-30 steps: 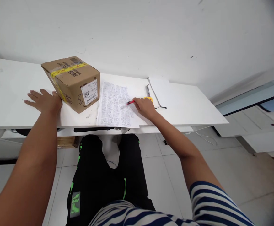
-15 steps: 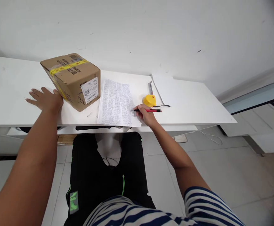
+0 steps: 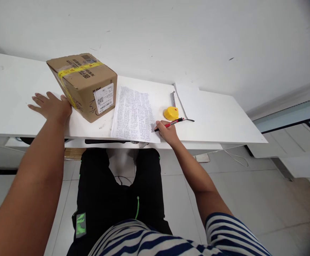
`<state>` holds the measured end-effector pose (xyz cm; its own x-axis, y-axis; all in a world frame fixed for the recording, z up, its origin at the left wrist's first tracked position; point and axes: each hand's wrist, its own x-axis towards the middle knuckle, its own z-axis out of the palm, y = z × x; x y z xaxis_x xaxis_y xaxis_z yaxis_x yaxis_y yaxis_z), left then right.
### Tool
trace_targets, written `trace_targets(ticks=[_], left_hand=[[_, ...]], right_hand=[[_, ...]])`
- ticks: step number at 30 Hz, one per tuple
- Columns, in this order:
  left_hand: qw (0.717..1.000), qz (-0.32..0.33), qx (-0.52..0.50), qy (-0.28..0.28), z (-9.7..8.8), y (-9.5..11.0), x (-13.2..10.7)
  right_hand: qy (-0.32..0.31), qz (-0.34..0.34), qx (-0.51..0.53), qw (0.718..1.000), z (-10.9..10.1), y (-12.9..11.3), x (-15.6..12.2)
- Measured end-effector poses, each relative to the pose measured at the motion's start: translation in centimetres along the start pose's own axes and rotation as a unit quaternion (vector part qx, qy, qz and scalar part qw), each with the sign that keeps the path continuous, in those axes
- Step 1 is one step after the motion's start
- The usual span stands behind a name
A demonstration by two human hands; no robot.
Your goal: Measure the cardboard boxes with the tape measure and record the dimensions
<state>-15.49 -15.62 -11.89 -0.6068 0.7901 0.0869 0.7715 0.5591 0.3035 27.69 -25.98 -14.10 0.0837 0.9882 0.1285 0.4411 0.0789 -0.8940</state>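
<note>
**HAND AND OBJECT POSITIONS AT THE DESK**

Head view. A white desk (image 3: pixel 224 117) is seen from above, set against a white wall. The person is seated at it, with black trousers showing below the desk edge.

The right hand (image 3: pixel 167 132) rests at the near edge of the desk. Its fingers are closed around a red pen (image 3: pixel 170 124) in a writing grip. The pen is held low and slanted, with its tip pointing left onto the right margin of a sheet (image 3: pixel 133 113) and its tail pointing right. The heel of the hand is set on the desk, which is judged to steady the tip. The sheet lies flat in front of the person and is densely covered with writing, its lower edge reaching the desk edge.

The left hand (image 3: pixel 50 106) is laid palm down on the desk with the fingers spread and nothing gripped. Its thumb side lies against the lower left edge of a box (image 3: pixel 84 85). This placement is judged to brace the box or the body. The box is brown cardboard, sealed with yellow tape, and carries a white label on the face turned towards the sheet. It stands just beside the sheet's left edge.

A yellow tape measure (image 3: pixel 171 113) lies just beyond the pen. A blank sheet (image 3: pixel 192 103) lies to its right.
</note>
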Motion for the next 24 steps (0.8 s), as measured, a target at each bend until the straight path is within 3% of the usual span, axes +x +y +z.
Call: trace_targets(ticks=[10, 16, 24], left_hand=[[1.0, 0.0, -0.004, 0.003, -0.1, 0.1, -0.1], [1.0, -0.001, -0.001, 0.0, 0.1, 0.1, 0.2], [1.0, -0.004, 0.003, -0.005, 0.0, 0.2, 0.0]], right_hand=[[0.034, 0.001, 0.034, 0.999, 0.2, 1.1, 0.3], [0.006, -0.009, 0.023, 1.0, 0.1, 0.9, 0.3], [0.021, -0.018, 0.013, 1.0, 0.0, 1.1, 0.3]])
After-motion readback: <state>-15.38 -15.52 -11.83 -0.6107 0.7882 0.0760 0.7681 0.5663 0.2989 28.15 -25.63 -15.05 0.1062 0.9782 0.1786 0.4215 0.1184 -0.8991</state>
